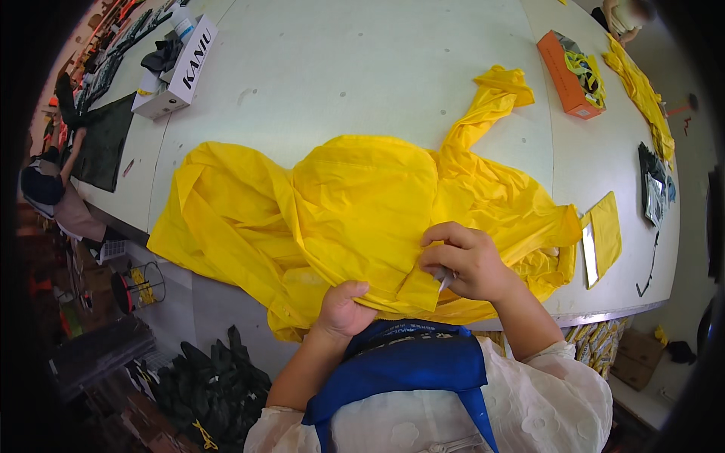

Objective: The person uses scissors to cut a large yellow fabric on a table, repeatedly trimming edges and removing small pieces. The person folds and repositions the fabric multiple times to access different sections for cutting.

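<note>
A yellow raincoat-like garment (362, 196) of thin, shiny cloth lies spread and rumpled on the table before me, one sleeve (483, 113) stretched toward the far side. Its near edge hangs toward my blue apron (400, 366). My left hand (346, 308) is closed on that near edge, thumb on top and the other fingers hidden under the cloth. To its right, my right hand (470, 263) bends its fingers over a squared flap (418, 291) of the garment. A small pale, shiny thing (446, 279) shows under those fingers; its kind is unclear.
Right of the garment lies a folded yellow piece (608, 238) with a white strip. An orange box (563, 75) of yellow bits stands farther back, a white box (181, 72) at far left. Black cloth (106, 143) lies near another person (49, 181). Dark gloves-like items (211, 385) are heaped below.
</note>
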Motion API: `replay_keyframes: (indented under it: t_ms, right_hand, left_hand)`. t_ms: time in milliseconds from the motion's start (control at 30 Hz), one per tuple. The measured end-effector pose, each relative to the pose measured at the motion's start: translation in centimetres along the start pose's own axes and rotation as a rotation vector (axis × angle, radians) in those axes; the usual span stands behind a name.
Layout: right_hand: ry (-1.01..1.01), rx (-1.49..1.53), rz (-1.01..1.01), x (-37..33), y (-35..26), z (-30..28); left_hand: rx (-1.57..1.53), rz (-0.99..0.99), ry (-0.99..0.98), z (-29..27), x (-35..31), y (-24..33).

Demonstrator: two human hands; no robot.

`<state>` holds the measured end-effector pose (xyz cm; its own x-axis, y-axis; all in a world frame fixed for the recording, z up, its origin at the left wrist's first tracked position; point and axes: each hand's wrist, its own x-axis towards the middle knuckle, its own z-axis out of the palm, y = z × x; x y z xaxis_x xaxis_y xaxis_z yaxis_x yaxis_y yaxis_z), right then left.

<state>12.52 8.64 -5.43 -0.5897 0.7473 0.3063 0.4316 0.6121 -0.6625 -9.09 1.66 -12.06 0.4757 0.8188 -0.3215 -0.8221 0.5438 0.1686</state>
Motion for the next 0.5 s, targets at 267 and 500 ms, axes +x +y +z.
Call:
replay_keyframes:
  t_ms: [267, 500]
  right_hand:
    - [0.068, 0.346, 0.053, -0.8, 0.7, -0.4]
    - [0.250, 0.700, 0.392, -1.9, 1.5, 0.6]
  left_hand:
    - [-0.011, 0.010, 0.021, -0.1, -0.4, 0.2]
    - [0.001, 0.028, 0.026, -0.4, -0.7, 0.3]
